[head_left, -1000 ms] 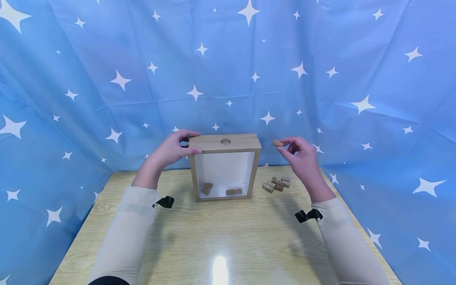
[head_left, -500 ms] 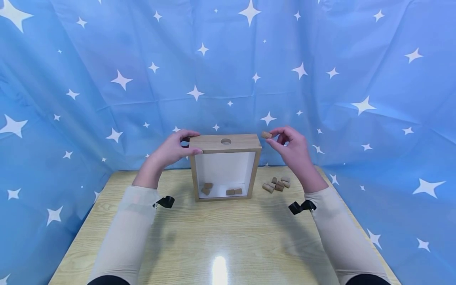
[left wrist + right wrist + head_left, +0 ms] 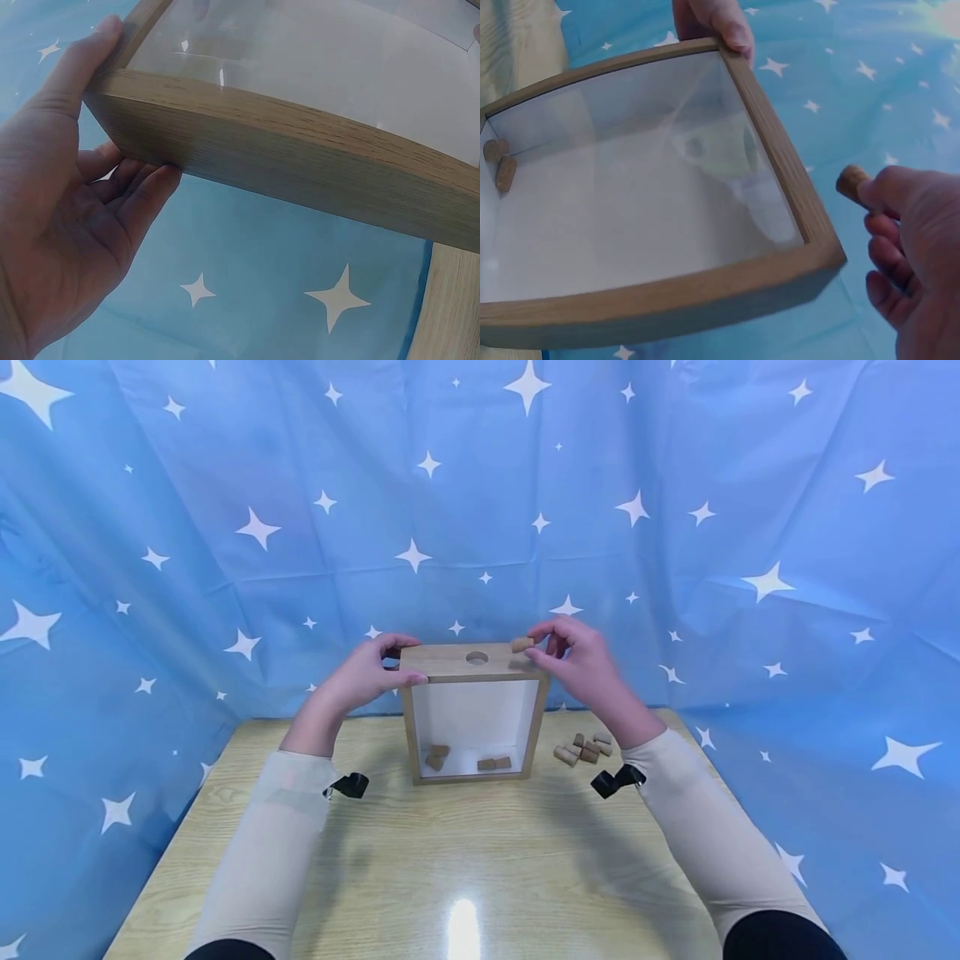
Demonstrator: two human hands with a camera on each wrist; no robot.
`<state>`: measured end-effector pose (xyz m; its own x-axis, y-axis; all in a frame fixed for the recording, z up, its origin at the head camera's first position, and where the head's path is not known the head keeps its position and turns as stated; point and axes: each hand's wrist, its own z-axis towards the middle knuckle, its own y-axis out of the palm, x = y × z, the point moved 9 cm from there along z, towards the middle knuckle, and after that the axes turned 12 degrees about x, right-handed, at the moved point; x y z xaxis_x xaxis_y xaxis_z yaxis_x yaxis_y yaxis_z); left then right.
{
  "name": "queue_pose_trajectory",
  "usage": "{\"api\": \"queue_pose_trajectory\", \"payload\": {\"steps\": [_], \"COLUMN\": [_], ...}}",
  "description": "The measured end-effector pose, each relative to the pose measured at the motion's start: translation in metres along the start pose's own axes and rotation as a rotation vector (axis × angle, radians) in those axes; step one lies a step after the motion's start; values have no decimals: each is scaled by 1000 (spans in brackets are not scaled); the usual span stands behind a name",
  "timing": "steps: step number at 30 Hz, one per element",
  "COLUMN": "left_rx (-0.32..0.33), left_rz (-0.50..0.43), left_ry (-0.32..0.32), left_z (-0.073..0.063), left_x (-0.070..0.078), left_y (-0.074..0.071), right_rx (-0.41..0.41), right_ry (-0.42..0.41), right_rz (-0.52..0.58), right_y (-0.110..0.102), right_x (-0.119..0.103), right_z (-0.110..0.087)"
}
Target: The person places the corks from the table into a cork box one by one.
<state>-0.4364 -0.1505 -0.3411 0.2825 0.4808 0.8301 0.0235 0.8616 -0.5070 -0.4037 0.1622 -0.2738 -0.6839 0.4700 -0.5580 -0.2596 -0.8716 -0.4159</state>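
Note:
A wooden shadow box (image 3: 536,727) with a clear front and white back stands upright on the table, a round hole (image 3: 477,657) in its top. My left hand (image 3: 362,677) grips its upper left corner, thumb on the front edge and fingers behind; the left wrist view shows those fingers (image 3: 146,199) against the frame's side. In my right hand (image 3: 581,660) a cork (image 3: 522,644) is pinched between thumb and fingertips, just over the top's right part. From the right wrist, the cork (image 3: 851,182) sticks out beyond the fingertips. Several corks (image 3: 495,763) lie inside the box at the bottom.
A small pile of corks (image 3: 590,752) lies on the table right of the box, below my right forearm. The wooden table (image 3: 450,852) reaches back to a blue curtain (image 3: 480,510) with white stars, close behind the box.
My right hand has carried the cork leftward and slightly up, from right of the box to over its top. My left hand and the box have stayed in place.

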Motion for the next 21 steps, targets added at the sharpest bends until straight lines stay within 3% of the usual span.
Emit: {"api": "queue_pose_trajectory", "payload": {"steps": [5,21], "left_rx": [-1,-13], "left_rz": [1,4], "left_ry": [1,-9], "left_z": [1,0], "left_x": [-1,0], "left_y": [1,1], "right_rx": [-87,-207], "right_ry": [11,0], "right_rz": [19,5], "right_y": [20,54], "right_x": [-7,-11], "right_z": [7,16]}}
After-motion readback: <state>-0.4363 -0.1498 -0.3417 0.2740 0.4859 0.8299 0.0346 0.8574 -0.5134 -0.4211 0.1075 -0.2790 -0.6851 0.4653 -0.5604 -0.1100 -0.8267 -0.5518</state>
